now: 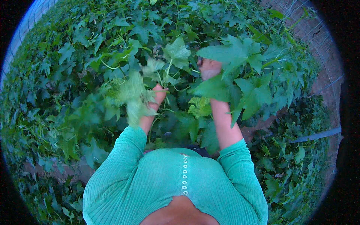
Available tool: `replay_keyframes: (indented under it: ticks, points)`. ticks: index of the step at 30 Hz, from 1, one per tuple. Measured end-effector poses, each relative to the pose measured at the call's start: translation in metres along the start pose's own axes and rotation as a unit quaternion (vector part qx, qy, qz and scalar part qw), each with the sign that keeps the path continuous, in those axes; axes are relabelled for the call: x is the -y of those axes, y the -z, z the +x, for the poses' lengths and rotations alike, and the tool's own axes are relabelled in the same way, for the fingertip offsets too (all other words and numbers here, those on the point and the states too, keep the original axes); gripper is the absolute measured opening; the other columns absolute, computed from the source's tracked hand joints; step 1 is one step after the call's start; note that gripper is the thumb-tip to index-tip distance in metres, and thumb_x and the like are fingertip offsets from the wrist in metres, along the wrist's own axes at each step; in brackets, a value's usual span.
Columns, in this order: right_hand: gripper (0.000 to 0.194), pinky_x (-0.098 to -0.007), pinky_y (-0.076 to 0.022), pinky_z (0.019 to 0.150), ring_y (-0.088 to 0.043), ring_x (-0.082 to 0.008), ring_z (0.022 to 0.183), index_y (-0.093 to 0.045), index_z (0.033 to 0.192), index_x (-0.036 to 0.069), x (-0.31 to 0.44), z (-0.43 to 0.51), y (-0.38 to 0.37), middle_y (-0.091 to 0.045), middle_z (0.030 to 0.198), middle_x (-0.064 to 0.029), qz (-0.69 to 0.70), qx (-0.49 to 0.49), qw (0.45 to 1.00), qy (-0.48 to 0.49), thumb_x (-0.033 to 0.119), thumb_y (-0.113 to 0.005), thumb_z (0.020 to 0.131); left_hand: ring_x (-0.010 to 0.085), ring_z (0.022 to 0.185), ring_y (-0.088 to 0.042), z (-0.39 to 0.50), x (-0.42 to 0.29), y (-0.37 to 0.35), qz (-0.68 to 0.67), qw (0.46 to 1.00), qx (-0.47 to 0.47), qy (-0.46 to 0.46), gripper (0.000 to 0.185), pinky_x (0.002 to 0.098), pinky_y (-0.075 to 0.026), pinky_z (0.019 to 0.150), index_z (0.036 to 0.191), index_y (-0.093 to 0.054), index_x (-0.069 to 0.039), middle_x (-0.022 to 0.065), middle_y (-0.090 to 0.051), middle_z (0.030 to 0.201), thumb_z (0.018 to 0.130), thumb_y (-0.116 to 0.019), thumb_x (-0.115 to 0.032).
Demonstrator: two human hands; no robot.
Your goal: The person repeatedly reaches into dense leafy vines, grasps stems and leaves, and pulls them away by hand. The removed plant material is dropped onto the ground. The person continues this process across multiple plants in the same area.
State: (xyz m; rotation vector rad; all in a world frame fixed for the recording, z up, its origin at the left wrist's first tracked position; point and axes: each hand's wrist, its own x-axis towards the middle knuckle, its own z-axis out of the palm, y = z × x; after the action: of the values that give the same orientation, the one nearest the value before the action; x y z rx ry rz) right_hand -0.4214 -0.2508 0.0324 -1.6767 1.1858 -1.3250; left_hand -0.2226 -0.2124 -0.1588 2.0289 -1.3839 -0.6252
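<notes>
Both my hands reach into a dense bed of green vines with lobed leaves. My left hand [159,94] is at a leafy shoot [169,71] near the middle, with its fingers partly hidden by stems; whether it grips one I cannot tell. Blurred pale leaves [133,94] cover part of the left wrist. Farther right, my right hand [209,67] is among large leaves [239,52] that hide its wrist and part of the fingers. A pale stem runs beside its fingertips. Between my forearms lies a yellowish-green crinkled leaf [199,107].
Thick foliage with curling tendrils surrounds both arms. Bare soil [323,53] shows along the right edge, with thin lines over it. A pale strip [316,135] crosses the lower right, near another row of vines [292,168]. Soil also shows at the lower left.
</notes>
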Motion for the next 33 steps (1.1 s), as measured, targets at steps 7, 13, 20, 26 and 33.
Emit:
replay_keyframes:
  ticks: [7,13,20,26,33]
  points:
    - [0.021,-0.0254,-0.0409,0.052,-0.053,-0.013,0.06,-0.053,0.079,0.002,-0.051,-0.047,-0.06,-0.056,0.066,-0.0034,0.161,0.035,0.985,-0.05,0.02,-0.047,0.089,0.0351,0.072,-0.06,-0.012,-0.038,0.002,-0.085,0.99,-0.102,-0.044,0.026,0.0431,-0.046,0.063,0.084,-0.055,-0.004,0.0172,-0.061,0.077,0.076,-0.063,-0.027]
    - [0.011,-0.0303,-0.0464,0.061,-0.058,-0.0211,0.064,-0.057,0.088,0.002,-0.051,-0.083,-0.069,-0.057,0.07,-0.0099,0.027,0.12,0.984,0.13,0.011,-0.052,0.085,0.038,0.081,-0.058,-0.026,-0.04,-0.009,-0.008,0.997,-0.057,-0.05,0.02,0.0447,-0.045,0.067,0.094,-0.055,-0.005,0.0201,-0.06,0.086,0.079,-0.054,-0.017]
    - [0.013,-0.0293,-0.0454,0.062,-0.057,-0.0246,0.07,-0.053,0.089,0.001,-0.045,-0.083,-0.051,-0.055,0.074,-0.01,-0.07,0.102,0.958,0.261,-0.002,-0.046,0.079,0.0325,0.068,-0.058,0.001,-0.012,-0.019,-0.064,0.986,-0.114,-0.1,0.022,0.0397,-0.044,0.06,0.08,-0.054,0.001,0.0192,-0.06,0.078,0.079,-0.057,-0.02]
    - [0.024,-0.0277,-0.0409,0.041,-0.047,-0.0122,0.045,-0.052,0.085,0.004,-0.114,-0.037,-0.05,-0.055,0.07,-0.0058,0.232,-0.043,0.931,-0.277,0.027,-0.047,0.09,0.0358,0.07,-0.059,-0.022,-0.027,0.011,-0.165,0.975,-0.133,-0.064,0.025,0.0436,-0.044,0.062,0.08,-0.051,0.002,0.0191,-0.061,0.074,0.08,-0.06,-0.022]
    - [0.028,-0.03,-0.0406,0.042,-0.049,-0.0154,0.046,-0.057,0.085,0.003,-0.137,-0.02,-0.038,-0.055,0.063,-0.005,-0.08,0.113,0.965,-0.223,0.031,-0.05,0.086,0.0298,0.068,-0.06,-0.01,-0.026,0.014,-0.291,0.947,-0.131,-0.029,0.021,0.0387,-0.047,0.061,0.086,-0.051,0.001,0.0141,-0.061,0.075,0.078,-0.062,-0.014]
